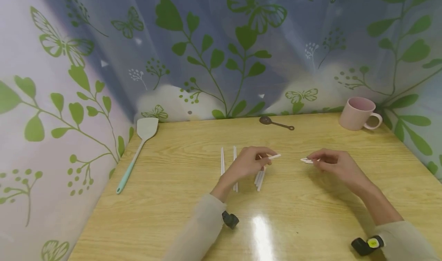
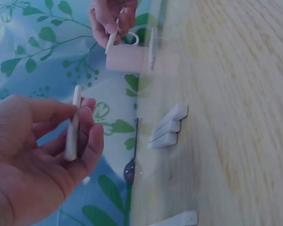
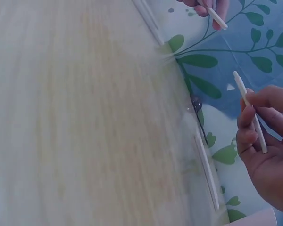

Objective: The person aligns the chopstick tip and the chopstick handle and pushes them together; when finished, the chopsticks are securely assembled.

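Above the table, my left hand [image 1: 246,163] pinches a slim white chopstick [image 1: 274,157] between thumb and fingers. Its blunt square end shows in the left wrist view, pointing down past the palm. My right hand [image 1: 336,167] holds another white chopstick [image 3: 254,117] across its curled fingers, seen whole in the right wrist view. Under and beside the left hand several white chopsticks lie on the table: a pair [image 1: 222,161] farthest left, a second pair [image 1: 235,184] partly hidden by the wrist, and a small group [image 1: 260,179]. Near the right hand lie further chopsticks [image 3: 207,172].
A dark spoon [image 1: 276,123] lies at the back of the wooden table [image 1: 297,211]. The pink mug [image 1: 355,115] stands at the back right corner. Along the left edge rests a spatula [image 1: 139,149] with a mint handle. Patterned curtains [image 1: 207,61] hang behind.
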Tool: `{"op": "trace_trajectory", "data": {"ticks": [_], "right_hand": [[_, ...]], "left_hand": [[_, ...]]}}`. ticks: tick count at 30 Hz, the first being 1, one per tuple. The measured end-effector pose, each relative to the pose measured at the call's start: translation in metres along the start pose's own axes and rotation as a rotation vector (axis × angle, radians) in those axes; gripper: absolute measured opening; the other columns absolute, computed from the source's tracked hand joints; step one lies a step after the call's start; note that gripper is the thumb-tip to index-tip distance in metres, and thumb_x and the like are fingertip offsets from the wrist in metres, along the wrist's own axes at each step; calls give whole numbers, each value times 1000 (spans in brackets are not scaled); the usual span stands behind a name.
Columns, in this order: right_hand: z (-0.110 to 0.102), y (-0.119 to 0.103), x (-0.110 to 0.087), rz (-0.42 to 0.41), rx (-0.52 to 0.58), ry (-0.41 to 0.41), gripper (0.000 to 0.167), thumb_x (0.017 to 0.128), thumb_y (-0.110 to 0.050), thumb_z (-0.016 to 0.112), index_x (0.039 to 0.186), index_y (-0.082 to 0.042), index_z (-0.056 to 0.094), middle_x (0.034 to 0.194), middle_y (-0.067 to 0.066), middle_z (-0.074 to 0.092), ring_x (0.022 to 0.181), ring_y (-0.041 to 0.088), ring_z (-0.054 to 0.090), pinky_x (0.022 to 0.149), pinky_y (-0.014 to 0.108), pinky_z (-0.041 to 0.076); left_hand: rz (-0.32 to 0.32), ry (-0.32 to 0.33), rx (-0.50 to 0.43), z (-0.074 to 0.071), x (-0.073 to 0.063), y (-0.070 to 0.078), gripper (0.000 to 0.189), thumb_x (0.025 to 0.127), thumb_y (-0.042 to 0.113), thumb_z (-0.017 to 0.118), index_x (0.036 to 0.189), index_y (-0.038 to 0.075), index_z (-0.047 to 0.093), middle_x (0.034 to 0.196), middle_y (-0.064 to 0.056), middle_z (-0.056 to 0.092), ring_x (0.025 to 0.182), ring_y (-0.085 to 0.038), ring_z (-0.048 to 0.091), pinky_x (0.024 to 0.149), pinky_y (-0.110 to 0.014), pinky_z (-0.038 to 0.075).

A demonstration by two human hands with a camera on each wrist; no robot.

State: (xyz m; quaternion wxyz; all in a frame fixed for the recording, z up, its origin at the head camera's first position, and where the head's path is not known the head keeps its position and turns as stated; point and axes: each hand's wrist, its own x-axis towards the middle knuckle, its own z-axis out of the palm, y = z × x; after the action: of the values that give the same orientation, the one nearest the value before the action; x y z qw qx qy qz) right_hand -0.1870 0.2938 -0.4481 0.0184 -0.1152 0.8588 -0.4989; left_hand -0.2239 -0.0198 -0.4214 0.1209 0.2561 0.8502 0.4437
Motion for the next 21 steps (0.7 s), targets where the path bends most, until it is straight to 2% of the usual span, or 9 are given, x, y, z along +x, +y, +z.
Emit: {"op": "trace_trajectory", "data": {"ticks": [3, 7, 9, 14, 17, 21], "right_hand": [[3, -7, 4, 0, 26, 15, 29, 105, -27, 65, 124, -5, 71, 95, 2, 67, 80, 13, 58, 65, 32, 51], [9, -20, 12, -37, 45, 17, 29, 107, -29, 62, 124, -7, 71, 87, 4, 59, 78, 17, 52, 64, 36, 45], [12, -28, 16, -61, 58, 11, 29, 107, -29, 61, 124, -8, 72, 87, 5, 59, 78, 18, 52, 64, 35, 44], [21, -49, 25, -126, 124, -2, 27, 109, -25, 58, 123, -7, 72, 82, 7, 54, 70, 23, 48, 58, 36, 41], [25, -60, 30, -149, 127, -8, 26, 109, -25, 58, 121, -9, 74, 78, 8, 52, 65, 23, 46, 53, 37, 39], [29, -71, 35, -181, 124, -43, 24, 108, -22, 59, 118, -7, 74, 77, 9, 52, 63, 20, 45, 51, 38, 38]], "left_hand": [[26, 15, -1, -6, -6, -1, 27, 107, 16, 59, 129, 20, 74, 108, -7, 77, 77, -11, 65, 56, -21, 47], [53, 47, -41, -13, -14, 0, 22, 106, 22, 63, 123, 21, 76, 119, 0, 75, 93, -8, 71, 70, -26, 58], [52, 62, -72, -15, -17, 1, 20, 104, 25, 66, 121, 22, 77, 119, 4, 75, 96, -13, 73, 77, -33, 63], [44, 88, -158, -21, -26, 4, 20, 101, 32, 71, 117, 23, 79, 98, 7, 76, 77, -27, 70, 75, -48, 63], [54, 105, -197, -24, -31, 4, 20, 100, 35, 71, 117, 25, 79, 100, 9, 77, 79, -24, 72, 78, -55, 62], [75, 142, -238, -28, -35, 2, 20, 100, 36, 71, 116, 27, 79, 105, 7, 76, 82, -22, 73, 75, -47, 62]]}}
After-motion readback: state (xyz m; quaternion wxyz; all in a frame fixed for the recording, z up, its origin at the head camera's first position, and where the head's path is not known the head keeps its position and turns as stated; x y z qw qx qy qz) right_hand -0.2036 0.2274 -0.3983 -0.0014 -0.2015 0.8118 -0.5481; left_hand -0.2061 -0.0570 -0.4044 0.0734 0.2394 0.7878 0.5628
